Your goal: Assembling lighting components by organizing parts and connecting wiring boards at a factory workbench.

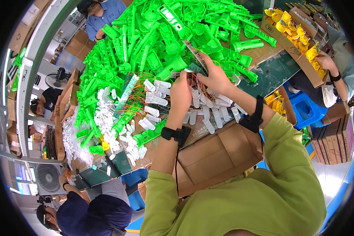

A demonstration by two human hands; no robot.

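Note:
Over the workbench my left hand (181, 93) is closed in a pinch, its fingertips among thin wires; what sits in them is too small to make out. Close beside it, my right hand (217, 76) grips a long narrow strip that looks like a circuit board (195, 53). The strip slants up and away over the green plastic shells (173, 44). Below and around both hands lie several white oblong plastic pieces (156, 99) with orange wires (139, 91) attached. A batch of more boards (126, 92) with wires rests to the left of my left hand.
An open cardboard box (212, 155) stands against the near bench edge. Loose white parts (106, 114) and a green shell (149, 133) lie at left. Yellow parts (291, 29) fill a box at right, where a co-worker's hand (325, 59) reaches. Other people work at left.

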